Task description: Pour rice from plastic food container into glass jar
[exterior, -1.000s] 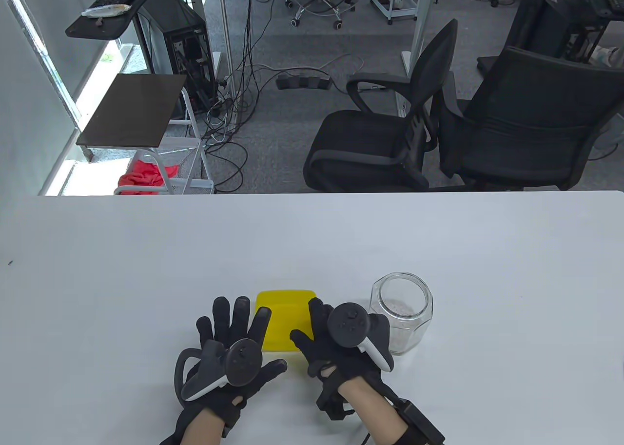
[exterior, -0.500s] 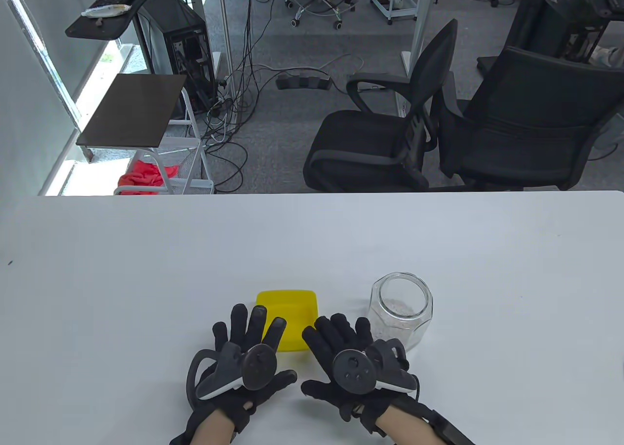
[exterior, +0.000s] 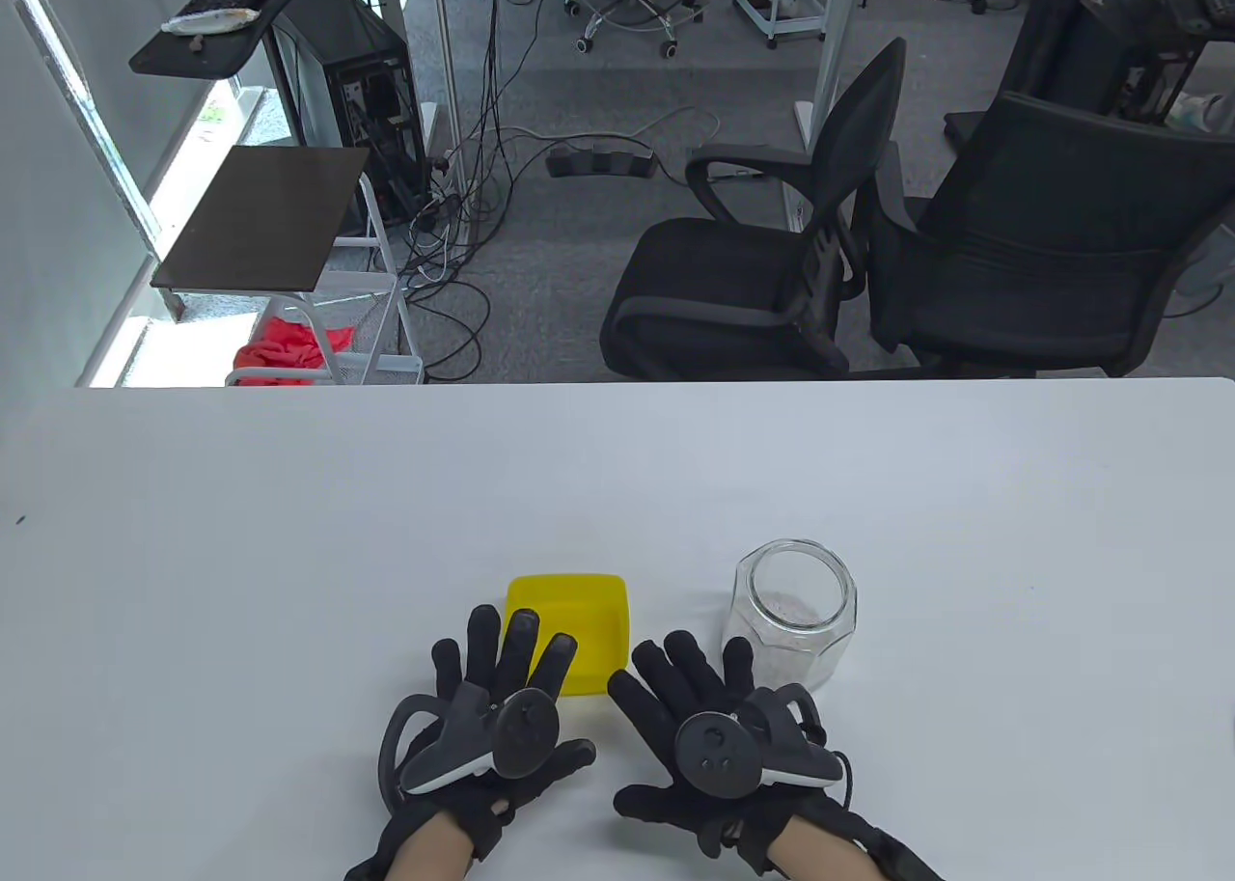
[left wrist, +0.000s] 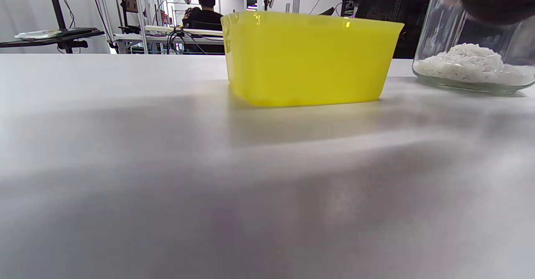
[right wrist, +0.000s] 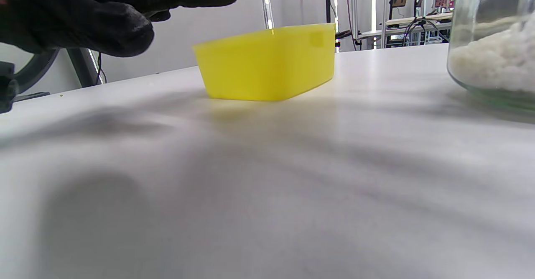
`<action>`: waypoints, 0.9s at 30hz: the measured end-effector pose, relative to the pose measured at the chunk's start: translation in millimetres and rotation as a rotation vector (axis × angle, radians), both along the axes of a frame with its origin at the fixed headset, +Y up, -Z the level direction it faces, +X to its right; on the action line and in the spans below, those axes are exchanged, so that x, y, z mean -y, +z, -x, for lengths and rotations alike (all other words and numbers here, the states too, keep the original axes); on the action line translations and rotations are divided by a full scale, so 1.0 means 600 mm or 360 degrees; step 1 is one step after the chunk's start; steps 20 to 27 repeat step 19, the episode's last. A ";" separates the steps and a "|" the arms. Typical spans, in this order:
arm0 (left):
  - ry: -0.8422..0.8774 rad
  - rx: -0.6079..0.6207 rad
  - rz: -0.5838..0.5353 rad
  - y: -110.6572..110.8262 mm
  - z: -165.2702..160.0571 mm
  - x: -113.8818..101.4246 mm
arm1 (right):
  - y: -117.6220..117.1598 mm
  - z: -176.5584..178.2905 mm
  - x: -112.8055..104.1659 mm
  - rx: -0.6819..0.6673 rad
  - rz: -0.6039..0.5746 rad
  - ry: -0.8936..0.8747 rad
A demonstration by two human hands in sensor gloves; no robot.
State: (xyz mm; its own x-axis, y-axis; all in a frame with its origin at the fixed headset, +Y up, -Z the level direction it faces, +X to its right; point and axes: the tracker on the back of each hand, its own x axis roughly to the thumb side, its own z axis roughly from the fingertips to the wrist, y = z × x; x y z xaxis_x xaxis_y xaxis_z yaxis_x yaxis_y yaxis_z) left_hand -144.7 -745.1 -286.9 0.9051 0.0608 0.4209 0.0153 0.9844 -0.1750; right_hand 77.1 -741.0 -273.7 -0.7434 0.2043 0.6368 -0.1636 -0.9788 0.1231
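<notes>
Both hands have been pulled back toward the near edge of the table since a second ago, when the right hand [exterior: 719, 727] was up beside the yellow plastic food container [exterior: 569, 616] and its tracker stood high. Now that hand is laid palm down with its fingers spread wide, and nothing is held in it. The left hand [exterior: 492, 717] is also spread flat and loose, with nothing gripped; its fingertips [exterior: 526, 627] are seen over the near edge of the container from above. From the left wrist view, a gap of bare table can be seen in front of the container [left wrist: 309, 57], so it cannot be told if those fingertips touch it. The container has been left standing upright on the white table [exterior: 289, 534], between the two hands and a little farther away. No rice can be made out in it. The glass jar [exterior: 796, 611] is set upright just to the right of the container, with a small gap kept between them. Its top is open. A low heap of white rice [left wrist: 472, 63] is seen at the bottom of the jar in the left wrist view, and the same rice [right wrist: 493, 63] is seen in the right wrist view. The right hand's fingers are stretched out near the jar, but the jar is not gripped. Black office chairs [exterior: 772, 263] are parked behind the far edge of the table.
</notes>
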 end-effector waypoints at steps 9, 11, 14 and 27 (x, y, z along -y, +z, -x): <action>-0.0041 -0.0023 -0.0024 -0.002 0.003 0.000 | -0.004 0.005 0.017 -0.0007 0.0020 0.0054; -0.0044 -0.0024 -0.0010 -0.002 0.003 0.003 | -0.004 0.005 0.018 -0.0002 0.0024 0.0060; -0.0038 -0.0029 0.0021 -0.003 0.003 0.007 | -0.003 0.005 0.018 0.0002 0.0028 0.0064; -0.0036 -0.0024 0.0012 -0.001 0.001 0.006 | -0.002 0.005 0.017 0.0013 0.0035 0.0063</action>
